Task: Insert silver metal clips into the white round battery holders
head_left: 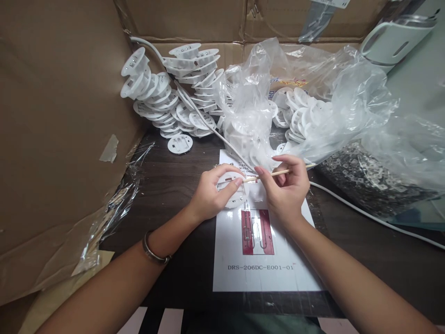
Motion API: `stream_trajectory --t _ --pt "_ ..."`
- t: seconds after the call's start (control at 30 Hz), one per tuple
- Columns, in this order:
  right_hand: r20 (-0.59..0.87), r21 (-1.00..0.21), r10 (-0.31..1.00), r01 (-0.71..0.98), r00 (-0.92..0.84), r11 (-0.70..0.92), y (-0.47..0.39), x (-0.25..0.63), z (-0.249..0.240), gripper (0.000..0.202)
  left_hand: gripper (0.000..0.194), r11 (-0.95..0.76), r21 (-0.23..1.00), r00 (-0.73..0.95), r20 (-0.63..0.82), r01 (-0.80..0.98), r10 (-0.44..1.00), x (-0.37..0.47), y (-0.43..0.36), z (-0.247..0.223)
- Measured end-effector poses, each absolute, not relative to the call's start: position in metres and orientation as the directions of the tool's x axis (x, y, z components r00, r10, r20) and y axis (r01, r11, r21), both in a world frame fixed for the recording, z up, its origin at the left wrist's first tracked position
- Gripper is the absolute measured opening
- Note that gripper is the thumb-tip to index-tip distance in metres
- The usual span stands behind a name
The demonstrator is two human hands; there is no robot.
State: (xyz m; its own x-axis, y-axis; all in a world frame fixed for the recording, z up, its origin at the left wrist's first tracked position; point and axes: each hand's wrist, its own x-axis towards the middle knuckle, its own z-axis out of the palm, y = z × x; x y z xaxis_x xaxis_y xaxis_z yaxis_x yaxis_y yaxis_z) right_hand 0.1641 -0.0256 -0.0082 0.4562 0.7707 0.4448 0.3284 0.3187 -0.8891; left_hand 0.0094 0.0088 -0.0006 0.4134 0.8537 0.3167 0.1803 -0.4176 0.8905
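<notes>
My left hand (pixel 217 190) grips a round white plastic battery cover (pixel 236 197), thumb on its face and fingers behind its upper edge. Slots and small metal parts show on the cover. In my right hand (pixel 287 188) is a thin wooden stick (pixel 281 172), pinched between thumb and fingers. The stick's left end reaches the cover beside my left thumb; whether it touches a metal part I cannot tell. Under both hands lies a printed sheet (pixel 229 273) with a red picture and the text DRS-206DC-E001-01.
Several similar white discs (pixel 156 102) are piled at the back left, with one loose disc (pixel 180 144) before them. A clear plastic bag (pixel 257 93) holds more. Small metal pieces (pixel 368 181) fill a bag at right. A white cable (pixel 208 125) crosses the table; cardboard (pixel 62 116) walls the left.
</notes>
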Motion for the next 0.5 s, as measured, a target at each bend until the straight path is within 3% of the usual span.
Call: stream_trajectory --t 0.27,0.5 --pt "0.537 -0.811 0.792 0.436 0.29 0.391 -0.0291 0.1695 -0.011 0.008 0.011 -0.424 0.889 0.418 0.324 0.172 0.849 0.0089 0.0085 -0.0007" --pt "0.534 -0.82 0.777 0.428 0.332 0.38 -0.03 0.1685 -0.0065 0.007 0.012 -0.431 0.886 0.413 0.331 0.174 0.848 0.0074 0.0096 -0.003"
